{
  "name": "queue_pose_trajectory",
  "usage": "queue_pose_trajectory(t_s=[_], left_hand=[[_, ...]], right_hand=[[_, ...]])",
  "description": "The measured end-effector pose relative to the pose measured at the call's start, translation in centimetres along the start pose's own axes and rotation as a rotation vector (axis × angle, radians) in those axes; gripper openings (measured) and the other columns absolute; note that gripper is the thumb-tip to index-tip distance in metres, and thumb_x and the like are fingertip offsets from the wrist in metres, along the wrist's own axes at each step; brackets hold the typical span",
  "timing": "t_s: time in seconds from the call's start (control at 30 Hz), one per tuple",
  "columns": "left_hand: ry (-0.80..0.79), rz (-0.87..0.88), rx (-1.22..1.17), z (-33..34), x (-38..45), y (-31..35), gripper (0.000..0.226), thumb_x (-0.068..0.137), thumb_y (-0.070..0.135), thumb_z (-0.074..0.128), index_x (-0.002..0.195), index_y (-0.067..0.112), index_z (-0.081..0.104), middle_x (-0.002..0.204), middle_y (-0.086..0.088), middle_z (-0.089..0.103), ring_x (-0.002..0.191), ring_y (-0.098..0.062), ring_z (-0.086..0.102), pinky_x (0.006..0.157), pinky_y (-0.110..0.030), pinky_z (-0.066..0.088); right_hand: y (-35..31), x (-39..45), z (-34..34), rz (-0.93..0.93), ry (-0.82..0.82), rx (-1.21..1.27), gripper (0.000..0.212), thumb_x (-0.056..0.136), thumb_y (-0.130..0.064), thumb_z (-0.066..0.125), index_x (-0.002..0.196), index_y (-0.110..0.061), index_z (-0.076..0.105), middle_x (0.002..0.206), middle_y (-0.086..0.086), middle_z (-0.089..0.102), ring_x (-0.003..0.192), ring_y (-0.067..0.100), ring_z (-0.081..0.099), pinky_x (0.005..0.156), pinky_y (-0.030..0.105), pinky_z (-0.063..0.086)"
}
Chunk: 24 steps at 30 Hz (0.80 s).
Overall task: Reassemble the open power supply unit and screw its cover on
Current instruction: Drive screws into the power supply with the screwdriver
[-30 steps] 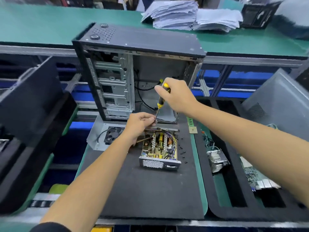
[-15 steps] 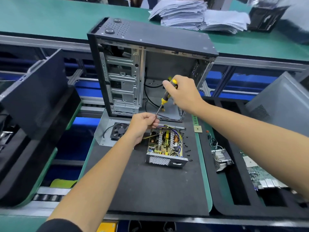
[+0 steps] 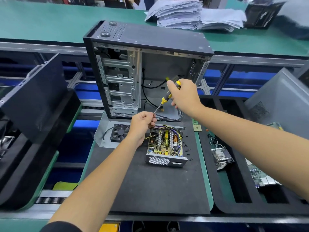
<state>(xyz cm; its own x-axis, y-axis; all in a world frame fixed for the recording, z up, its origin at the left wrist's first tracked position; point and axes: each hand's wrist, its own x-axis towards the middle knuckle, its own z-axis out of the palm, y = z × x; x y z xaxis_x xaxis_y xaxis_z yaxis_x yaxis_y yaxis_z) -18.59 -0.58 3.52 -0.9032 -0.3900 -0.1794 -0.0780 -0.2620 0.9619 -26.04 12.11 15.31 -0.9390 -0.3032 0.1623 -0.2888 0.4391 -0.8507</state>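
Power supply unit (image 3: 164, 146), cover off, lies at the centre of the black foam mat (image 3: 150, 185) in front of us, its perforated end wall toward us and its circuit board and coloured wires exposed. At its 3 o'clock, small black screws (image 3: 187, 144) are scattered on the mat. At its 9 o'clock, just off the mat's far-left corner, the grey metal cover (image 3: 104, 129) rests with its black fan (image 3: 120, 132) facing up.

Our left hand (image 3: 142, 125) hovers over the unit's far-left corner, fingers curled, pinching the tip of the screwdriver (image 3: 164, 99); whether a screw sits between the fingertips we cannot tell. Our right hand (image 3: 184, 96), higher and at 1 o'clock from the left, grasps the yellow-and-black handle, so that the shaft slopes down toward 7 o'clock.

Beyond both hands, at 12 o'clock, an open computer case (image 3: 145, 67) stands upright, its bare drive cage and loose black cables visible. At 3 o'clock, a black tray (image 3: 247, 205) holds a finned heat sink (image 3: 221, 157) and a circuit board (image 3: 262, 177). Farthest away, stacked papers (image 3: 192, 15) lie on the green bench (image 3: 50, 20).
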Motion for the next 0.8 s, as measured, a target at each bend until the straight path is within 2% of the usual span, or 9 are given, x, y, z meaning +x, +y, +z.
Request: queue_pose_trajectory(t_s=[0.27, 0.4, 0.47, 0.57, 0.6, 0.63, 0.73, 0.8], left_hand=[[-0.099, 0.02, 0.137, -1.4, 0.1, 0.3, 0.015, 0.096, 0.009, 0.056, 0.09, 0.007, 0.07, 0.075, -0.001, 0.071, 0.067, -0.009, 0.063, 0.067, -0.02, 0.052], [-0.158, 0.037, 0.25, -1.7, 0.1, 0.4, 0.014, 0.095, 0.012, 0.059, 0.09, 0.014, 0.072, 0.08, -0.001, 0.074, 0.072, -0.009, 0.067, 0.071, -0.021, 0.054], [-0.157, 0.068, 0.335, -1.8, 0.2, 0.6, 0.013, 0.094, 0.017, 0.061, 0.089, 0.02, 0.072, 0.081, 0.002, 0.074, 0.075, -0.008, 0.068, 0.073, -0.021, 0.054], [-0.091, 0.225, 0.598, -2.3, 0.7, 1.1, 0.012, 0.094, 0.021, 0.059, 0.09, 0.027, 0.069, 0.089, 0.011, 0.071, 0.083, -0.003, 0.065, 0.078, -0.019, 0.049], [-0.123, 0.249, 0.719, -2.5, 1.0, 1.3, 0.01, 0.093, 0.022, 0.061, 0.099, 0.027, 0.066, 0.097, 0.012, 0.069, 0.09, -0.003, 0.063, 0.083, -0.02, 0.048], [-0.196, 0.253, 0.868, -2.7, 1.3, 1.4, 0.02, 0.092, 0.023, 0.064, 0.111, 0.027, 0.063, 0.11, 0.01, 0.065, 0.1, -0.005, 0.059, 0.09, -0.023, 0.045], [-0.453, 0.181, 1.318, -2.6, 2.3, 0.9, 0.063, 0.088, 0.032, 0.068, 0.143, 0.022, 0.039, 0.145, 0.001, 0.045, 0.13, -0.018, 0.043, 0.108, -0.036, 0.033], [-0.489, 0.175, 1.462, -2.0, 2.9, 0.4, 0.07, 0.089, 0.035, 0.066, 0.148, 0.022, 0.03, 0.149, -0.001, 0.042, 0.135, -0.023, 0.039, 0.112, -0.043, 0.027]], right_hand=[[0.8, 0.3, -0.5, 0.0, -0.018, -0.03, 0.032, 0.096, -0.028, 0.048, 0.07, -0.009, 0.043, 0.042, -0.014, 0.057, 0.036, 0.011, 0.054, 0.036, 0.021, 0.042], [1.3, 0.1, -0.5, -0.013, -0.011, -0.046, 0.035, 0.096, -0.028, 0.049, 0.067, -0.008, 0.043, 0.042, -0.008, 0.054, 0.034, 0.009, 0.053, 0.037, 0.018, 0.04], [1.5, 0.0, -0.7, -0.028, -0.013, -0.065, 0.035, 0.096, -0.028, 0.05, 0.068, -0.007, 0.043, 0.05, -0.005, 0.059, 0.037, 0.012, 0.055, 0.04, 0.02, 0.043], [1.8, 0.2, -1.1, -0.05, -0.021, -0.093, 0.035, 0.095, -0.031, 0.049, 0.069, -0.007, 0.043, 0.067, 0.013, 0.067, 0.05, 0.026, 0.059, 0.052, 0.036, 0.05], [2.0, 0.3, -1.4, -0.055, -0.011, -0.104, 0.036, 0.094, -0.031, 0.05, 0.069, -0.007, 0.043, 0.07, 0.018, 0.066, 0.055, 0.033, 0.057, 0.056, 0.039, 0.049], [2.2, 0.5, -1.6, -0.058, 0.001, -0.117, 0.036, 0.094, -0.031, 0.052, 0.068, -0.007, 0.043, 0.07, 0.02, 0.064, 0.059, 0.034, 0.052, 0.057, 0.039, 0.046], [2.8, 0.8, -2.5, -0.065, 0.009, -0.135, 0.038, 0.091, -0.033, 0.058, 0.066, -0.008, 0.043, 0.063, 0.014, 0.048, 0.059, 0.019, 0.042, 0.056, 0.03, 0.034], [3.4, 0.9, -3.1, -0.066, -0.005, -0.132, 0.042, 0.09, -0.035, 0.06, 0.063, -0.011, 0.038, 0.059, 0.007, 0.039, 0.056, 0.016, 0.036, 0.054, 0.029, 0.029]])
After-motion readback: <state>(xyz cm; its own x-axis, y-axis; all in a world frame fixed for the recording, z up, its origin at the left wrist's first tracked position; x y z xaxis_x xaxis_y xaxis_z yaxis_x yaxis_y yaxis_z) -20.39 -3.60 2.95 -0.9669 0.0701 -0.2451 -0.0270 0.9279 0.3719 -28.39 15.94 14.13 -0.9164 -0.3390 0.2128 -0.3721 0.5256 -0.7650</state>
